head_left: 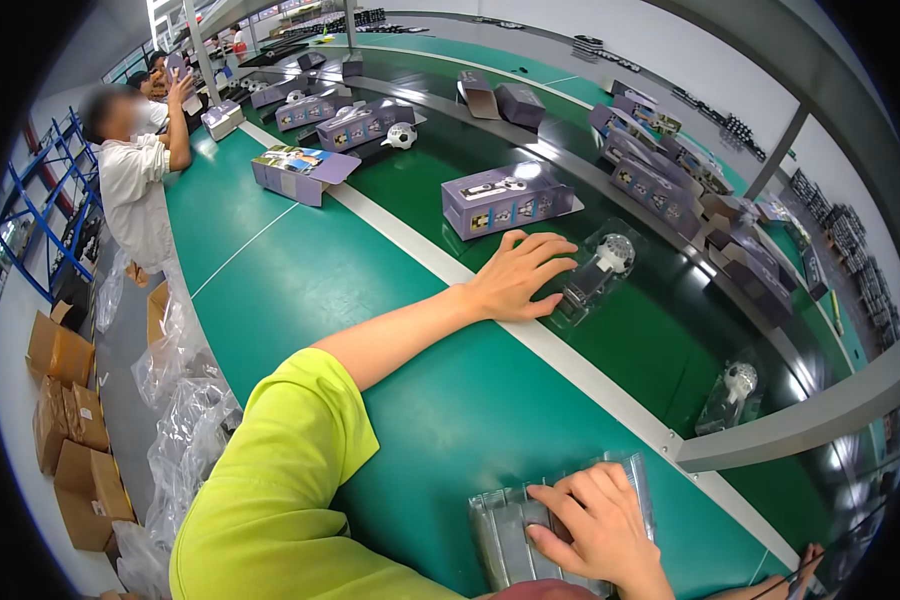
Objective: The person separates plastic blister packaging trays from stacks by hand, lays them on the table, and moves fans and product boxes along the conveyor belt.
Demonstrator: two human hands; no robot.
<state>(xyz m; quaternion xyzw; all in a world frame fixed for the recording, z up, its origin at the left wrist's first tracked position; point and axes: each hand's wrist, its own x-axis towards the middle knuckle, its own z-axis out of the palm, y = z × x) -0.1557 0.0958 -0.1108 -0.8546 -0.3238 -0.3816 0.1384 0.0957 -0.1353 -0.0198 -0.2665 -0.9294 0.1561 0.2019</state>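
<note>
My left hand (520,275) reaches over the conveyor's edge with its fingers spread. Its fingertips are at the near side of a clear plastic tray (582,290) that holds a white football-shaped device (613,254); whether they touch it I cannot tell. Just beyond this hand, a purple printed box (505,203) lies on its side with an end flap open. Close to my body, my right hand (602,528) bends its fingers over a stack of clear plastic trays (505,535) on the green worktop, gripping at the top of it.
A second filled tray (730,398) lies on the dark green belt (660,340), near a grey metal post (800,425). Several purple boxes (365,125) line the belt. A co-worker (135,170) stands at far left; another person's hand (808,562) shows lower right. Cartons (88,490) stand on the floor.
</note>
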